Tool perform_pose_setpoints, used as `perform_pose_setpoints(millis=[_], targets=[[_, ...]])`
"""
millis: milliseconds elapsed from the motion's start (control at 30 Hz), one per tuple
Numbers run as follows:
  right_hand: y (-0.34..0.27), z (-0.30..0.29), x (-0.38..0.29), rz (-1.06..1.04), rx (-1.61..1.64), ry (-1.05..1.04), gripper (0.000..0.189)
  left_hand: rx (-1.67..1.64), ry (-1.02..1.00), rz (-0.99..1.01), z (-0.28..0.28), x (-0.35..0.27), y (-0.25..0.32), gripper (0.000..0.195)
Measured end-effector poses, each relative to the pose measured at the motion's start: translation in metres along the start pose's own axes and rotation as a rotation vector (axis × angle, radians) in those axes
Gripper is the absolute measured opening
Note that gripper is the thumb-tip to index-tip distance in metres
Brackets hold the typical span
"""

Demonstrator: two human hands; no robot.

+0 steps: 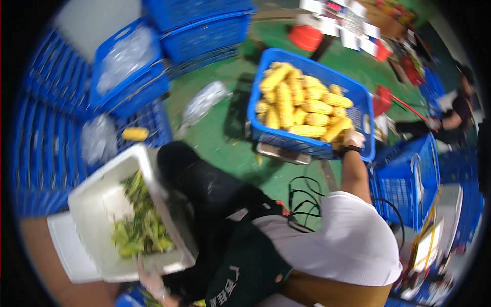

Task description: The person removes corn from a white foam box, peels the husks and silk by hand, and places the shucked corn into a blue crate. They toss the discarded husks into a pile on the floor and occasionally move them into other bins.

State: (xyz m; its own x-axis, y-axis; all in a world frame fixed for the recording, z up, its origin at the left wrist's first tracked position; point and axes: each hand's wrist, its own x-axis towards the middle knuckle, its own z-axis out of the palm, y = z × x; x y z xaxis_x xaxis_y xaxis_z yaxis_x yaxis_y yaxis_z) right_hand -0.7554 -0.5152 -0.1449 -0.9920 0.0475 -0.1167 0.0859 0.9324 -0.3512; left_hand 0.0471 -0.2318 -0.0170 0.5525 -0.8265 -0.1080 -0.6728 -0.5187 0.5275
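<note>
My right hand (353, 139) reaches into a blue plastic crate (295, 139) at its near right corner. Its fingers touch a yellow corn cob (337, 129); blur hides whether they grip it. Many husked corn cobs (284, 103) are heaped in this crate, mostly towards its left side. At the lower left, my left hand (151, 278), in a thin clear glove, is beside the near rim of a white foam box (90, 230). Its fingers are spread and nothing shows in them. Green corn husks (147, 222) lie inside the foam box.
Stacked blue crates (50, 146) line the left. One crate (130, 65) holds clear plastic bags; a bagged bundle (203, 103) lies on the green floor. A single cob (135, 134) rests on a crate. Black cables (307, 195) coil nearby. Another person (452, 115) holds a red handle at right.
</note>
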Motion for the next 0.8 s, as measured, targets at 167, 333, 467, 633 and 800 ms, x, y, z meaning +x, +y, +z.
perform_pose_setpoints(millis=[167,333,467,633,800], targets=[[-0.105,-0.006,-0.102,-1.226,0.429,-0.004,0.056,0.053,0.135,-0.055,0.085,0.044,-0.032,0.038],[-0.090,-0.096,-0.546,-1.818,0.679,-1.487,0.029,0.401,0.252,-0.169,0.084,0.019,-0.027,0.025],[-0.003,-0.038,-0.759,-2.520,-0.168,-1.793,0.034,0.248,0.368,-0.184,0.078,0.006,-0.034,0.018],[0.080,0.090,-0.908,-2.981,-1.174,-0.871,0.032,0.035,0.474,-0.169,0.069,0.014,-0.015,0.007],[0.199,0.114,-0.978,-2.627,-0.910,-1.365,0.030,-0.032,0.673,-0.186,0.069,0.004,-0.015,0.004]])
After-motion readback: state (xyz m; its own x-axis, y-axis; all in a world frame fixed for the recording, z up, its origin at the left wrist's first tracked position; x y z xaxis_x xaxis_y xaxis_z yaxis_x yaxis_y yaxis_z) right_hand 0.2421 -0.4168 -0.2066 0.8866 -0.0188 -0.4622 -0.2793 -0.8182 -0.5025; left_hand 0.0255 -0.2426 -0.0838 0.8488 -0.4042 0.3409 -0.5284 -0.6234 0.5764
